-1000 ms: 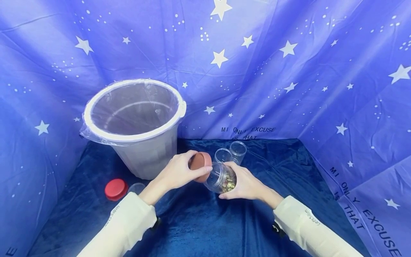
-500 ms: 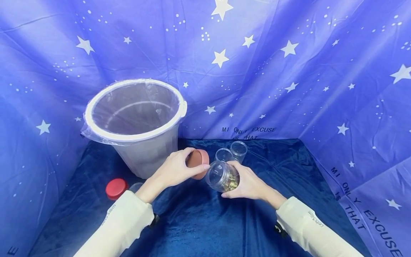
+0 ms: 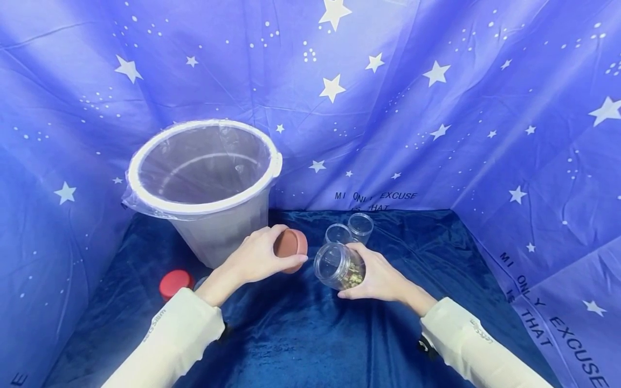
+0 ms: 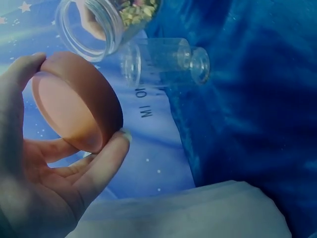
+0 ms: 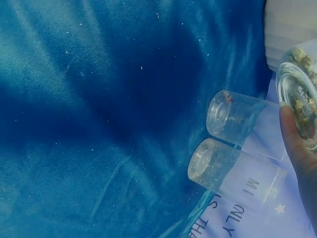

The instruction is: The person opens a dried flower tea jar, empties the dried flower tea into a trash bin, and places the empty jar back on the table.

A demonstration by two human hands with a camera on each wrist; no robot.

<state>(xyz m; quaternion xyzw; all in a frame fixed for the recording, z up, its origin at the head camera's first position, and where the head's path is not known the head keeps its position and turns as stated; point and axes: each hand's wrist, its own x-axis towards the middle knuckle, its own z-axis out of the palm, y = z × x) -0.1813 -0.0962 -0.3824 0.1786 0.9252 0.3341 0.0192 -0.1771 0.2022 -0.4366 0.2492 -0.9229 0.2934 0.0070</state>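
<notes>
My left hand (image 3: 247, 258) pinches a reddish-brown round lid (image 3: 287, 249) by its edge, thumb on one side and fingers on the other. In the left wrist view the lid's (image 4: 101, 94) hollow underside faces the palm. Across a small gap, my right hand (image 3: 377, 275) grips an uncapped clear jar (image 3: 327, 264), tilted with its mouth toward the lid. Dried yellow-green bits (image 3: 353, 276) lie in its lower part. The jar's base (image 5: 297, 94) shows at the edge of the right wrist view.
Two clear jars (image 3: 338, 233) (image 3: 361, 226) stand behind the right hand. A large pale bucket (image 3: 223, 237) lined with a clear bag stands at the back left. Near the left sleeve lies a red lid (image 3: 176, 284) beside a partly hidden clear item. Dark blue cloth (image 3: 310, 345) covers the surface.
My left hand has drawn the lid left, away from the jar's mouth, widening the gap. My right hand has shifted slightly right with the jar, turning its mouth more toward the head camera.
</notes>
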